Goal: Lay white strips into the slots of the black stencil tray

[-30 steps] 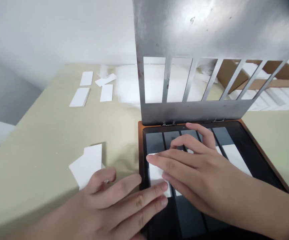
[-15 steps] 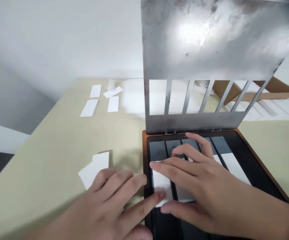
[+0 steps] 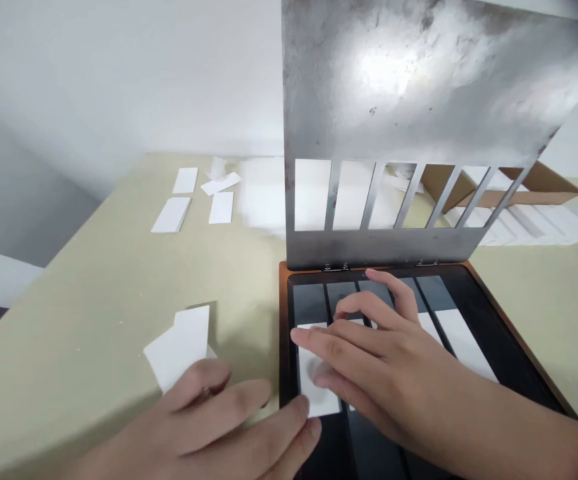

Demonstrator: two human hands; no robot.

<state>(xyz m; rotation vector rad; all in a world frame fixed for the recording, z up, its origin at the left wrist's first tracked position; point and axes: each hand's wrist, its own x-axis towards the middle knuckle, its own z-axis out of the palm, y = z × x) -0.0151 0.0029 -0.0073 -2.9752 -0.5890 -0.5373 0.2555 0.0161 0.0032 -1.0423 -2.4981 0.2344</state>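
Right hand [image 3: 383, 373] spread on a white card [image 3: 325, 408], left hand [image 3: 209, 420] open by the tray [image 3: 509, 347], slotted metal plate [image 3: 383, 100] raised behind.

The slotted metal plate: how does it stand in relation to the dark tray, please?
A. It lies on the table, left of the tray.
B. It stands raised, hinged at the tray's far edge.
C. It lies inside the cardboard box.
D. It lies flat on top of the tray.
B. The slotted metal plate rises from hinges at the far edge of the dark tray, leaving the tray uncovered.
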